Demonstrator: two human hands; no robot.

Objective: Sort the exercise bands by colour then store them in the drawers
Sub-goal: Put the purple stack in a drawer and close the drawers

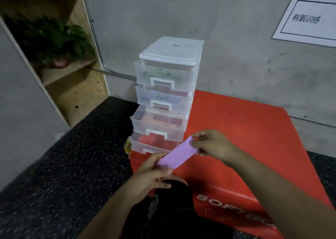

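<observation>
- Plainly, the purple band (pixel 177 157) is a thin, flat strip of soft elastic. I judge it very light, floppy and not at all fragile, and it would sag or fold over itself if held at one end only.
- It hangs in the air above the red mat (pixel 245 147), spread flat between both hands, just in front of the lowest drawer.
- The left hand (pixel 152 177) pinches the band's near end, at 7 o'clock of the strip, with the thumb on top and the fingers curled beneath.
- The right hand (pixel 212 146) pinches the far end, at 1 o'clock of the strip, between thumb and fingertips.
- The two short ends look like the best places to hold it. The surface looks matte, so probably not slippery, and folding it would help it lie in a shallow drawer.
- The drawer unit (pixel 169 86) stands at 12 o'clock from the hands, on the mat near the wall. It has four translucent drawers with white handles.
- The top drawer (pixel 163 73) shows something greenish through its front, and the second drawer (pixel 161 100) something bluish.
- The third drawer (pixel 158 124) is pulled partly out and shows a reddish-orange shape.
- The bottom drawer (pixel 151 144) is also pulled out. Red shows through it, but I cannot tell whether that is a band or the mat beneath.
</observation>
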